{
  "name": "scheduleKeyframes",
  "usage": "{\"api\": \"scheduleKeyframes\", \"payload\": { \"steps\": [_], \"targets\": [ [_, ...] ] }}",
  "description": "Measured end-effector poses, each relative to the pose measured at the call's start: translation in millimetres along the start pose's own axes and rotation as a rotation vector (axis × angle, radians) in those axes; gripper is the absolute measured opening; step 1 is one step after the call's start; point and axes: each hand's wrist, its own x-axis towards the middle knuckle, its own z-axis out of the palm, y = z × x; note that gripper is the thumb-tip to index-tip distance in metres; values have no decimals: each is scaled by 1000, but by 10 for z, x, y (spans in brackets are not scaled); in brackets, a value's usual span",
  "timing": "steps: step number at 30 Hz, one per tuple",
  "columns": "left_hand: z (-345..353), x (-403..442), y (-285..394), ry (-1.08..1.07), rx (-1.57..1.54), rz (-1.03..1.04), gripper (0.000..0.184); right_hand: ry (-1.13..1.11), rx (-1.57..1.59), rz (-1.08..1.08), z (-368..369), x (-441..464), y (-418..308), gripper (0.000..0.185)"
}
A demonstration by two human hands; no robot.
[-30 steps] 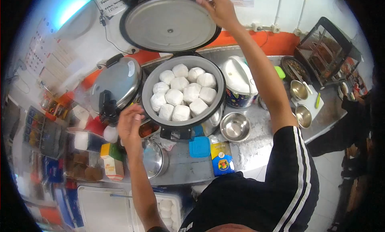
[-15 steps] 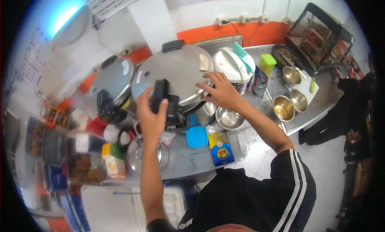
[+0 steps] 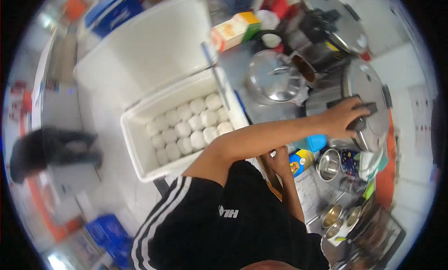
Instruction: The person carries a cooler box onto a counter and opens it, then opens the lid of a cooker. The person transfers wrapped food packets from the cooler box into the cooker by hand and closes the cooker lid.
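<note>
My left hand (image 3: 343, 118) reaches across to the closed large pot (image 3: 371, 95), its fingers curled round the black front handle (image 3: 358, 123). Low by the counter's edge is my right hand (image 3: 279, 160), fingers bent and partly hidden; what it holds I cannot make out. A yellow and blue packet (image 3: 301, 162) lies just beside it, with a blue lidded box (image 3: 316, 142) beyond. Left of my arms stands an open white cooler box (image 3: 133, 130) holding rows of round white balls (image 3: 183, 129).
A second lidded pot (image 3: 343, 20), a glass-lidded pan (image 3: 275, 76) and a carton (image 3: 231, 32) stand on the counter. Steel bowls (image 3: 329, 164) are at the right. Another person in dark clothes (image 3: 51, 151) is at the far left.
The large pot, open with white balls inside a second ago, is now closed. The view has swung left toward the cooler box. My right hand has moved from the lid down to the counter's edge.
</note>
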Motion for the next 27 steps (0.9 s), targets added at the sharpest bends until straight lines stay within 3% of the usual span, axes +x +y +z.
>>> {"api": "scheduleKeyframes", "payload": {
  "steps": [4, 5, 7, 8, 9, 10, 12, 14, 15, 17, 19, 21, 23, 24, 27],
  "targets": [
    [-760, -1337, 96, 127, 65, -157, 51, 42, 124, -121, 380, 244, -157, 20],
    [-1085, -1695, 193, 215, 40, -276, 42, -29, 143, -47, 405, 302, -211, 19],
    [-1810, -2453, 256, 528, 130, -482, 43, -168, 189, 61, 442, 424, -279, 15],
    [-2343, -2722, 373, 615, 498, -431, 43, -176, 184, 69, 498, 494, -274, 15],
    [-2895, -2870, 589, 780, 822, -538, 43, -174, 190, 78, 560, 558, -269, 14],
    [-3436, -2822, 919, 801, 1131, -372, 42, -174, 196, 81, 600, 621, -280, 13],
    [-4294, -2768, 1473, 871, 1676, -248, 39, -155, 144, 35, 618, 785, -483, 11],
    [-4931, -2838, 1751, 1148, 1891, -423, 45, -54, 206, -33, 705, 945, -555, 10],
    [-5283, -2959, 1749, 1161, 1910, -388, 45, -25, 237, -22, 742, 1004, -532, 10],
    [-5831, -3338, 1539, 1604, 1068, -533, 54, 23, 273, -42, 735, 1103, -604, 10],
    [-5999, -3638, 1397, 1472, 337, -535, 61, 70, 265, -17, 690, 1168, -573, 8],
    [-5917, -3833, 1361, 1447, 336, -255, 44, 97, 298, 33, 603, 1186, -534, 12],
    [-5525, -3835, 1760, 1415, 121, -322, 38, 108, 330, 94, 520, 1209, -426, 15],
    [-5235, -3802, 1961, 1454, 89, -320, 38, 109, 453, 163, 477, 1232, -326, 26],
    [-4367, -3795, 2442, 1459, -286, -136, 42, 104, 664, 273, 425, 1351, -227, 47]
  ]
}}
